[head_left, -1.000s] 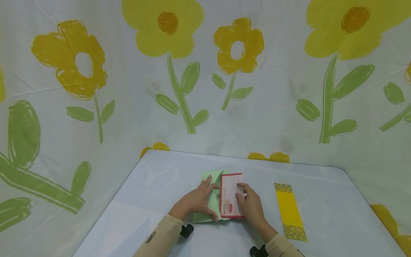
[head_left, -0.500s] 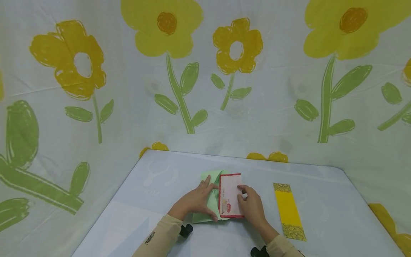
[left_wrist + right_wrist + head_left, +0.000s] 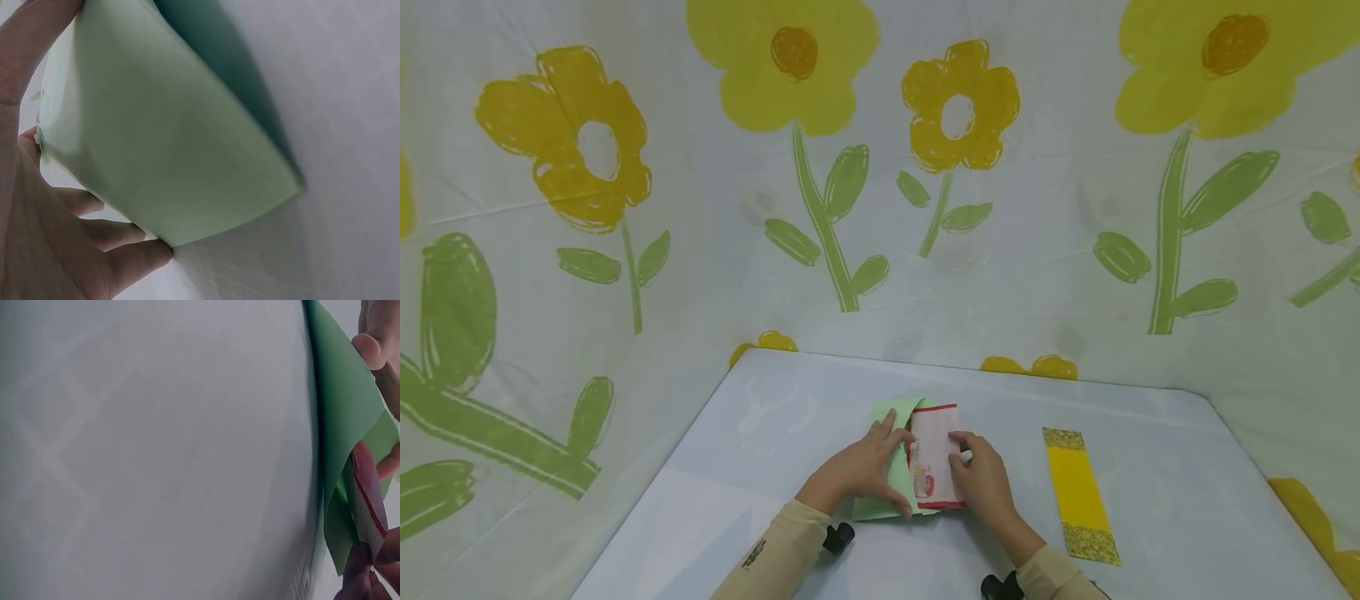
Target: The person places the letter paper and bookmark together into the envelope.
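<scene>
A light green paper envelope (image 3: 886, 505) lies on the table, its mouth bowed up on the right side. My left hand (image 3: 859, 471) spans it, thumb near the front edge and fingers toward the back; the left wrist view shows fingertips along the envelope's edge. A white card with a red border (image 3: 934, 457) sits partly inside the mouth, its left edge hidden by the green paper. With thumb and fingers, my right hand (image 3: 985, 479) pinches the card's right side. In the right wrist view the card (image 3: 369, 494) goes in between the green layers.
A yellow strip with glittery gold ends (image 3: 1081, 492) lies to the right of my right hand. The white table (image 3: 760, 450) has rounded far corners, with a flower-printed curtain (image 3: 715, 250) behind and at both sides.
My right hand has moved the card left. Its left border, in sight before, is now mostly behind the envelope's raised edge. The left hand has stayed in place.
</scene>
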The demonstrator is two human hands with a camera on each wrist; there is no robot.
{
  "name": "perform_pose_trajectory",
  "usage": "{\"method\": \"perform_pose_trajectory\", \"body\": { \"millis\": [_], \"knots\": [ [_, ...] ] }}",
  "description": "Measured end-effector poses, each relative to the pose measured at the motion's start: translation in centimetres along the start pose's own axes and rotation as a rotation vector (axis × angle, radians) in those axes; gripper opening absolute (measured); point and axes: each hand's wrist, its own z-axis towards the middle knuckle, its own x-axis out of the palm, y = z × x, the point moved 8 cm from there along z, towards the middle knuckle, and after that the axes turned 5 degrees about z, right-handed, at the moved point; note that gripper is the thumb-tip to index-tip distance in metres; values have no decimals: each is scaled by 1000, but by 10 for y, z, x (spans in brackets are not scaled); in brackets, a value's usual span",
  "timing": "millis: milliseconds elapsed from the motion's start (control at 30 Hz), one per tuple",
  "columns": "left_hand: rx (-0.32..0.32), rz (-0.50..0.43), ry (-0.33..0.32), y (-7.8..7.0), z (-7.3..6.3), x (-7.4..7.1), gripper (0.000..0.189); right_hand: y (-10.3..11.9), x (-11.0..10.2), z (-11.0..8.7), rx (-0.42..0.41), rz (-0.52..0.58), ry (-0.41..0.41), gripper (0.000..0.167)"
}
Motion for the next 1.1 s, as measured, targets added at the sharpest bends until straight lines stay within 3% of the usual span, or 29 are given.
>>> {"method": "perform_pose_trajectory", "body": {
  "millis": [167,767,1100],
  "knots": [
    [-8,5,3,-1,0,0,110,2,0,-1,-33,10,5,30],
    [-6,-3,4,1,-1,0,108,-2,-1,1,25,9,9,32],
    [-4,20,7,0,0,0,110,5,7,4,-33,4,13,29]
  ]
}}
